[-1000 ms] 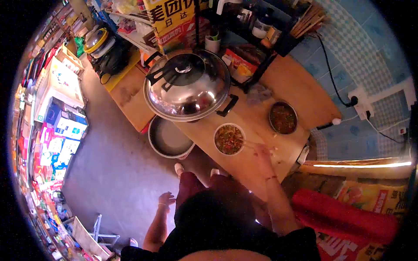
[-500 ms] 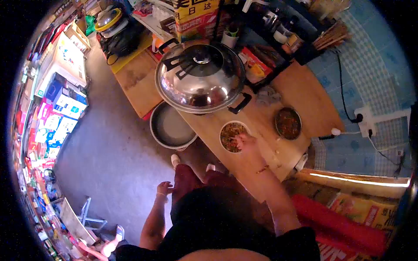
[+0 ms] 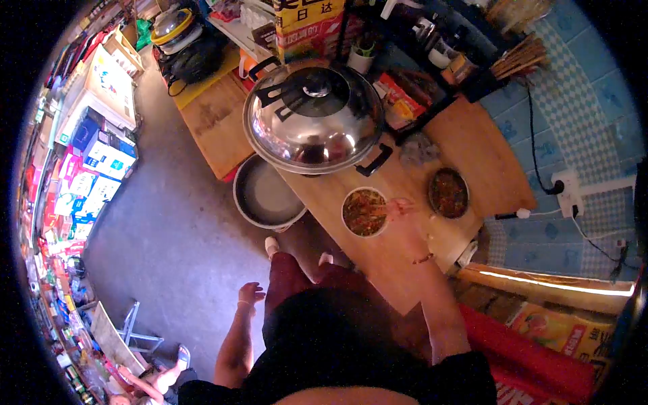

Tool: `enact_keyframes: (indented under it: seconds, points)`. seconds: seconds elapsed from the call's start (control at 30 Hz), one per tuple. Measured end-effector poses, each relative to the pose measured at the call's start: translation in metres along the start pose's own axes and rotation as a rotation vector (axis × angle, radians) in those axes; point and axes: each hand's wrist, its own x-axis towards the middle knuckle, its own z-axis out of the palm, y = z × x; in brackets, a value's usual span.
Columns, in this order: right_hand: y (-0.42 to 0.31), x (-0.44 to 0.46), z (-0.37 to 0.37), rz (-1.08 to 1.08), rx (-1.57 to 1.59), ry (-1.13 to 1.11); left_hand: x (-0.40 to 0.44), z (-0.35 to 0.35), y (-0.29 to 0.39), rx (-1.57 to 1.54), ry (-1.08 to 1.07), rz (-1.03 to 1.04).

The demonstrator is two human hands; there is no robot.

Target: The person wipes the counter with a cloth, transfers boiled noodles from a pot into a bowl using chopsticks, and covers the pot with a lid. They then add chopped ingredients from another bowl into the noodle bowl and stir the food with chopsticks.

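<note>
Head view: bowl (image 3: 366,235), filled, just right of centre; lid (image 3: 324,138) on, upper centre. Right hand (image 3: 406,217) beside bowl, fingers blurred, cannot tell grip. Left hand (image 3: 251,294), lower centre-left, fingers loose, empty.

your right hand (image 3: 403,210) at the rim of a white bowl (image 3: 364,211) of chopped food, a dark bowl (image 3: 448,193) just beyond it, a lidded wok (image 3: 314,118) farther ahead, your left hand (image 3: 251,294) hanging over the floor (image 3: 169,223)

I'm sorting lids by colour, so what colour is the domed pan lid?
Shiny silver; the domed pan lid shows best in the head view.
</note>
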Motion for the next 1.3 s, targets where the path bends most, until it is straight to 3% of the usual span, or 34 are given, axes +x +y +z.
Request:
enact_keyframes:
  seconds: [0.03,0.07,0.1,0.17,0.27,0.33,0.37,0.4,0.47,0.5,0.53,0.57,0.63,0.83,0.97,1.07,1.13,1.27,1.3]
  points:
    - [0.009,0.002,0.0,0.202,0.204,0.033,0.001,0.0,0.002,-0.008,-0.025,-0.059]
    - [0.028,0.007,0.011,0.204,0.205,0.034,0.0,0.0,0.001,-0.006,-0.025,-0.059]
    - [0.06,0.016,0.029,-0.032,0.111,0.149,-0.006,0.003,0.005,-0.037,-0.018,-0.032]
    - [0.079,0.012,0.039,-0.265,0.012,0.264,-0.008,0.005,0.006,-0.067,-0.013,-0.006]
    - [0.056,-0.009,0.027,-0.156,-0.235,0.043,-0.001,0.009,0.005,0.039,-0.017,0.054]
    - [-0.006,-0.017,0.001,0.174,0.06,0.064,-0.005,0.011,0.015,0.009,-0.038,0.104]
    - [-0.005,-0.012,-0.001,0.175,0.062,0.066,-0.005,0.012,0.015,0.011,-0.038,0.104]
    - [-0.003,-0.006,-0.004,-0.264,-0.406,0.169,-0.003,0.011,0.012,0.001,-0.055,0.112]
    - [0.024,-0.005,0.007,-0.704,-0.87,0.272,-0.005,0.01,0.014,-0.004,-0.072,0.125]
    - [0.066,-0.002,0.028,-0.479,-0.228,0.154,-0.009,0.016,0.02,-0.007,-0.01,0.034]
    - [0.06,-0.004,0.027,-0.358,0.083,0.068,-0.009,0.019,0.024,-0.011,0.053,-0.058]
    - [0.055,-0.007,0.027,-0.229,0.398,0.024,0.023,0.0,-0.005,0.152,-0.051,0.136]
    - [-0.044,-0.033,-0.012,0.165,0.245,-0.019,0.009,0.005,0.002,0.106,-0.055,0.124]
    - [0.042,-0.008,-0.062,0.004,0.224,-0.011,-0.008,0.011,0.01,-0.011,0.036,0.027]
    - [0.079,-0.021,-0.032,0.135,0.237,0.076,-0.015,0.008,0.005,0.036,-0.002,0.078]
    - [0.094,-0.023,-0.011,0.304,0.582,0.212,-0.023,0.012,0.008,0.059,0.019,0.061]
    - [0.1,-0.03,-0.004,0.541,0.941,0.329,-0.027,0.007,0.008,0.066,0.049,0.05]
    - [0.123,-0.033,0.008,0.533,0.94,0.442,-0.037,0.013,0.011,0.067,0.062,0.043]
    - [0.13,-0.033,0.008,0.562,1.066,0.43,-0.038,0.013,0.008,0.046,0.064,0.039]
